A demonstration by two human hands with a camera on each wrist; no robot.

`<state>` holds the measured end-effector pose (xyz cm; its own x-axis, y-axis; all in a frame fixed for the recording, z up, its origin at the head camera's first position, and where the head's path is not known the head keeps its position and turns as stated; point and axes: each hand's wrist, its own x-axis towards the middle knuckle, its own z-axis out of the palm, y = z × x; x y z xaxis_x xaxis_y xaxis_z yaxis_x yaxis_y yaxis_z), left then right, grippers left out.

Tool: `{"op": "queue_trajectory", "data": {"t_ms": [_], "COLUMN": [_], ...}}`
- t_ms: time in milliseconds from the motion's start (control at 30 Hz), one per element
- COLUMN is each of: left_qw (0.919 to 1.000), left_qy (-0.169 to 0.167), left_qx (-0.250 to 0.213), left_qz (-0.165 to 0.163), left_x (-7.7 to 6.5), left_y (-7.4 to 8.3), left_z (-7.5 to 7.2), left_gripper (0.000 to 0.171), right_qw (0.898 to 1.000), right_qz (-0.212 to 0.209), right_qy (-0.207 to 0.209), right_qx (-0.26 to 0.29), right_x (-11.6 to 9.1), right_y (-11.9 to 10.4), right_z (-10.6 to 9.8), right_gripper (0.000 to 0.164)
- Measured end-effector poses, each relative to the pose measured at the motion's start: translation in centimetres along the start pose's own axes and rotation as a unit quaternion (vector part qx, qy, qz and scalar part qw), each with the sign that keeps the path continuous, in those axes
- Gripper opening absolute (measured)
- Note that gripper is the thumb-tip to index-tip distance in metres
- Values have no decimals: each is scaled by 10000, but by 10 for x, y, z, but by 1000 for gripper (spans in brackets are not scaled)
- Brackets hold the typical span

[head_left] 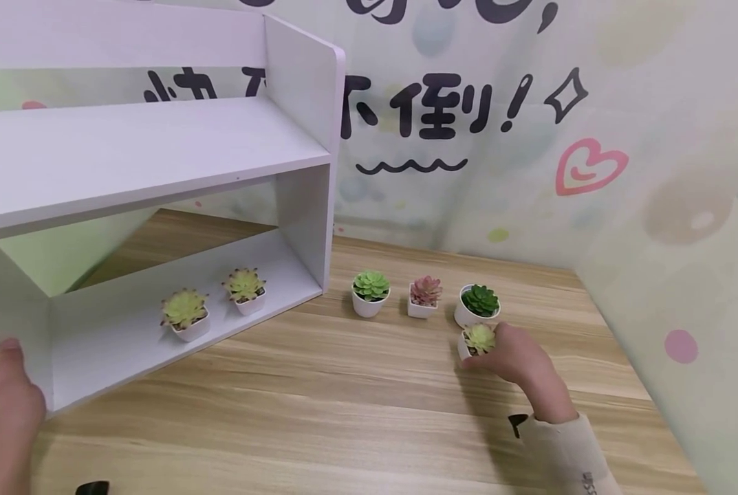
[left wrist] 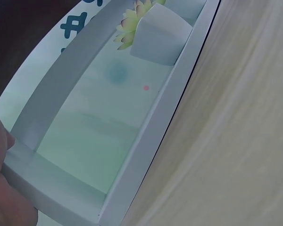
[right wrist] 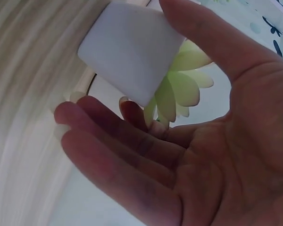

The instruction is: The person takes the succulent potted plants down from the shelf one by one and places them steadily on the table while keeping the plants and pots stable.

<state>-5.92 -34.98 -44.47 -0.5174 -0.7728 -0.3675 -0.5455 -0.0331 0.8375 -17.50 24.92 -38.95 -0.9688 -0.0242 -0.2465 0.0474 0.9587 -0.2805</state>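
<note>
My right hand [head_left: 522,356] pinches a small potted succulent [head_left: 479,337] with pale yellow-green leaves, at the right of the table. In the right wrist view its white pot [right wrist: 132,52] is tilted in that view, with the thumb on one side and a fingertip on the other; the remaining fingers extend loosely below. At far left my left hand [head_left: 8,412] grips the side panel of a white shelf [head_left: 177,182], thumb on the inner face. Inside the lower compartment stand two yellow-green succulents with reddish tips, one nearer left [head_left: 185,313] and one nearer right [head_left: 245,289].
A row of potted plants stands right of the shelf: a bright green succulent [head_left: 371,292], a reddish one [head_left: 424,295] and a dark green one [head_left: 477,304], just behind the right hand. A printed wall covering [head_left: 455,206] borders the wooden table [head_left: 319,412] behind and at right.
</note>
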Motion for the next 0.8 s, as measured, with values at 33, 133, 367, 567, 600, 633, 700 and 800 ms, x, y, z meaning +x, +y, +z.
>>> {"op": "queue_trajectory", "data": {"t_ms": [33,133,367,567,600,633,700,800], "left_qw": [9999,9987,9912,9844,9832,9817,9780,9750], "left_qy": [-11,25,299,681,708,737,830,884], "left_qx": [-87,-465,-887,-823,-860,-903,-963,-1021], "left_qz": [49,229,939,1400,1446,1507,1655,1763], "left_x": [0,2,4,-7,-8,-9,-10,-12], "left_y": [1,2,2,9,9,8,8,8], "left_z": [0,2,6,10,10,10,11,11], "left_gripper": [68,59,49,58,58,59,60,61], "right_qw": [10000,9999,9999,9937,9906,9872,9798,9649], "right_qz": [7,-24,-25,-757,-994,-1216,-1597,-2123], "right_qy": [-12,4,152,762,829,838,739,542], "right_qx": [-22,-101,-39,324,441,601,948,1447], "right_x": [0,-2,-21,-41,-43,-44,-43,-37], "right_y": [0,0,-1,-27,-34,-43,-58,-81], "right_z": [0,-4,-25,-33,-32,-30,-25,-15], "right_gripper": [64,75,110,70,63,57,51,49]}}
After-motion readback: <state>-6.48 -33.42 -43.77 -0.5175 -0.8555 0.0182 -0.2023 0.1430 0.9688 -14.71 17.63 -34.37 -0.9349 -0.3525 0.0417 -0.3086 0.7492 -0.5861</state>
